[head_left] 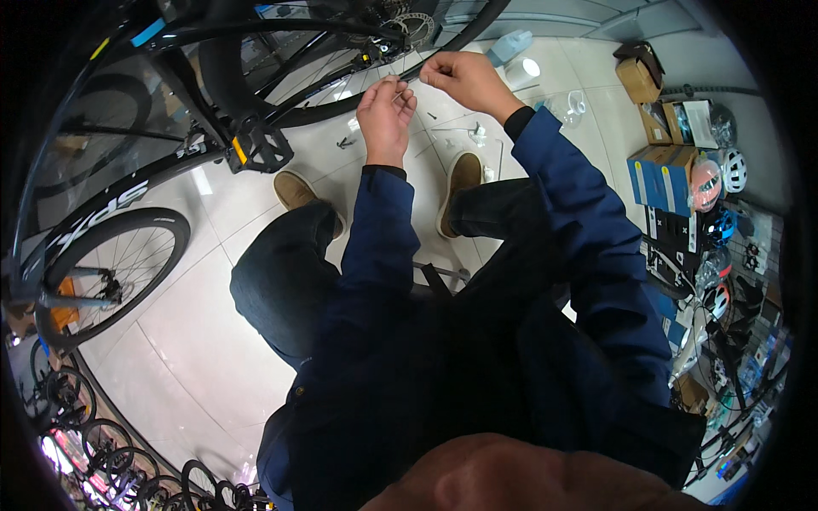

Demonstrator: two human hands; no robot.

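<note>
My left hand (385,123) is raised palm up in front of the black bicycle's rear wheel, its fingers curled in. A thin, pale sliver shows at its fingertips, too fine to name. Just to the right, my right hand (467,79) is closed in a pinch, thumb against forefinger. What it pinches is too small to make out. The fingertips of the two hands are a short gap apart. Beyond them are the rear tyre (328,111), the rear derailleur (366,60) and the disc brake rotor (416,30). A black pedal (264,146) is to the left of my left hand.
Small tools lie on the tiled floor beneath my hands, among them an L-shaped hex key (500,160). A white cup (521,71) and a bluish bottle (511,46) stand beyond my right wrist. Boxes (663,177) and helmets (734,170) line the right side; several bicycles (111,447) fill the lower left.
</note>
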